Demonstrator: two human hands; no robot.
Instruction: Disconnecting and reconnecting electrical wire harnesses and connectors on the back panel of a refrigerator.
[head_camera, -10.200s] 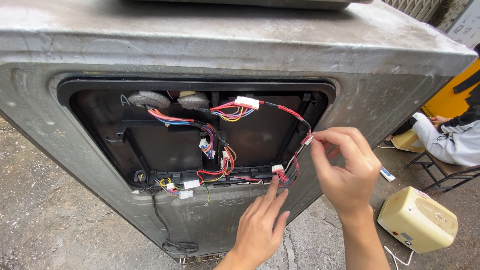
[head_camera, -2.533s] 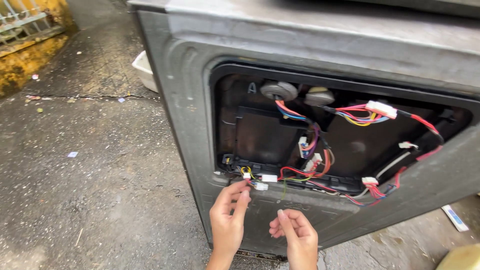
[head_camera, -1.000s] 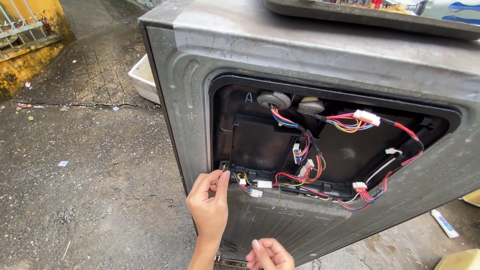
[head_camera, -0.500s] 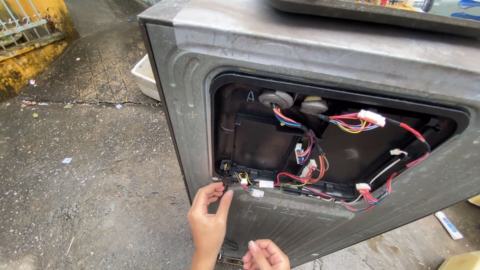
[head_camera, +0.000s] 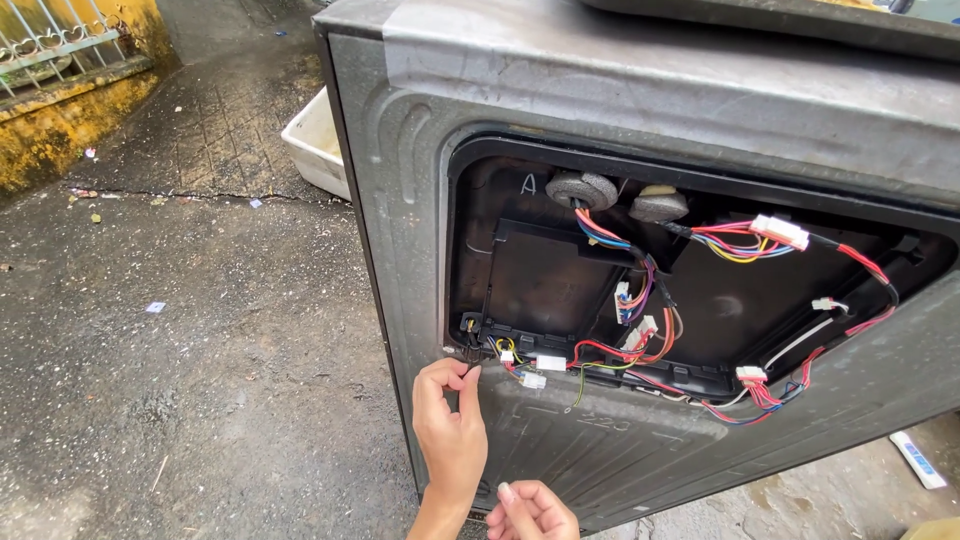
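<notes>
Wet grey concrete floor (head_camera: 200, 330) outdoors, and a big dented grey metal appliance cabinet (head_camera: 600, 90) stands on it with its back opening exposed. Left hand (head_camera: 450, 425) is up at the opening's seven o'clock corner, thumb and forefinger pinched on a thin black wire end (head_camera: 468, 362) right at the lip, just beside the small white plug connectors (head_camera: 540, 370). Right hand (head_camera: 532, 512) sits low at six o'clock, loosely curled, fingers closed on nothing I can make out.

Outward from there: red, yellow and blue wire bundles (head_camera: 740, 245) loop across the black inner panel (head_camera: 540, 285), two round grey grommets (head_camera: 582, 188) at twelve o'clock. White plastic tub (head_camera: 315, 140) lies behind the cabinet at ten o'clock, yellow wall (head_camera: 60, 130) far left.

Best handled, I'd judge, by pinching close to the connector and easing the wire straight, not yanking.

Half a second ago that left hand hung open just below the lip; now it's risen and nipped the wire.
</notes>
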